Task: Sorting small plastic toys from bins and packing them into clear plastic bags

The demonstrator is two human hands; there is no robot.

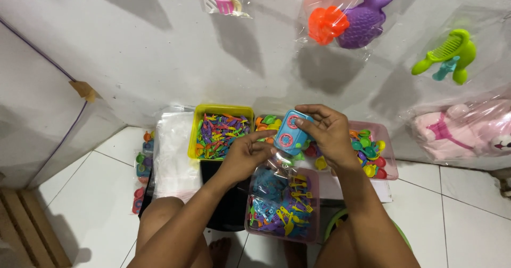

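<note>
A small light-blue toy stove with pink burner rings is held up between both hands above the trays. My right hand grips its top and right side with fingers curled over it. My left hand pinches its lower left edge. Below the hands lies a pink tray of small blue, purple and yellow toy utensils, partly under clear plastic. Behind sits a yellow tray full of mixed coloured toy cutlery.
A pink tray of coloured toy cups and spoons stands at the right. Clear plastic bags lie left of the yellow tray. Bagged toys hang on the white wall: purple fish mould, green comb, pink plush. Wooden slats lie at left.
</note>
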